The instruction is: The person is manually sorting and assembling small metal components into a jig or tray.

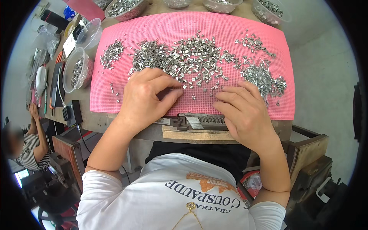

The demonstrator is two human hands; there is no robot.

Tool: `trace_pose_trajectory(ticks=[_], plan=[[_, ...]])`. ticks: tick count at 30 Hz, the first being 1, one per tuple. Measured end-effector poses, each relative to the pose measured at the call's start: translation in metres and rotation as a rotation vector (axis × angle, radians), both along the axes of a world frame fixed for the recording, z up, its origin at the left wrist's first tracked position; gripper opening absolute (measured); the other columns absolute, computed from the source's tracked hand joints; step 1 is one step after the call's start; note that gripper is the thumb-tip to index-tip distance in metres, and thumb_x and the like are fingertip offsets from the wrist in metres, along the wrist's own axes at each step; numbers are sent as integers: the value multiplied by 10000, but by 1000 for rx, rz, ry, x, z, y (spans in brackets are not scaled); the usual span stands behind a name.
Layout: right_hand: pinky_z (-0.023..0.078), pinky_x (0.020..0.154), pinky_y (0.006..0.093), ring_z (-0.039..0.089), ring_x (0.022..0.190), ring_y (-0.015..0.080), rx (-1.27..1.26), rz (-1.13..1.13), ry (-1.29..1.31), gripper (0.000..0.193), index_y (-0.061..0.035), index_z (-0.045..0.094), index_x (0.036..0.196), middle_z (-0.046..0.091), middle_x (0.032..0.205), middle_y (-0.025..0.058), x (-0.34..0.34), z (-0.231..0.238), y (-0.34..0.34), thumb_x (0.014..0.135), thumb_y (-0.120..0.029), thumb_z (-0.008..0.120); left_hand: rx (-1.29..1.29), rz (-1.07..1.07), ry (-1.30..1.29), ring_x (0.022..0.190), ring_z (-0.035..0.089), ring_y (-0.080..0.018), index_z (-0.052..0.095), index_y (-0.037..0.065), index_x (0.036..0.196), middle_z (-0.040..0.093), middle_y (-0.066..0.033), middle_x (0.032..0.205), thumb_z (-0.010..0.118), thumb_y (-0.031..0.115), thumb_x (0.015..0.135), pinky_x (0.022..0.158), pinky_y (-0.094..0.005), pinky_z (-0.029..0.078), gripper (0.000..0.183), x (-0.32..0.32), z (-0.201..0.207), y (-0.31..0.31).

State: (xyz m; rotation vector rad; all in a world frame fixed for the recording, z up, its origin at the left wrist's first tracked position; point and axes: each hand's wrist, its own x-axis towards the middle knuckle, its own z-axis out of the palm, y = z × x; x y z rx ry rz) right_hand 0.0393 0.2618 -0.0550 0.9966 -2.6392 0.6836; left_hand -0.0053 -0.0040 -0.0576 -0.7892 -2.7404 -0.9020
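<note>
A pink textured mat point(145, 28) bears heaps of small bent silver metal pieces point(199, 57). My left hand point(147, 96) rests at the near side of the heap; its thumb and forefinger curl toward each other, with their tips close together. Whether a piece sits between them is too small to tell. Across a short gap, my right hand point(245, 113) is palm down with fingers spread, beside a few loose pieces. Just below its fingers lies a dark metal fixture point(203, 120) with a row of slots. A pile of thin pin-like pieces point(258, 76) lies beyond my right hand.
Clear plastic bowls of metal parts stand along the far edge, one bowl point(78, 71) at the left. A wooden strip point(195, 135) runs along the bench front. A black box with a cable point(73, 111) sits near left. Another person point(32, 147) is at far left.
</note>
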Motion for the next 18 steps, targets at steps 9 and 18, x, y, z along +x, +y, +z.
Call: trace_pose_trajectory(ticks=[9, 18], plan=[[470, 1003, 443, 664, 1048, 268, -57, -60, -3, 290, -23, 735, 1017, 708, 1047, 94, 1, -4, 6, 728, -8, 752, -209, -162, 142, 840, 664, -236, 800, 100, 892, 702, -30, 876, 843, 86, 756, 760, -379, 496, 143, -27, 9, 5], [466, 959, 422, 662, 1014, 245, -61, -107, 4, 290, -34, 737, 1022, 708, 1014, 72, -2, -8, 12, 736, -19, 780, -297, -266, 353, 828, 619, -208, 726, 139, 770, 613, -2, 796, 778, 140, 741, 794, -369, 461, 59, -34, 7, 15]])
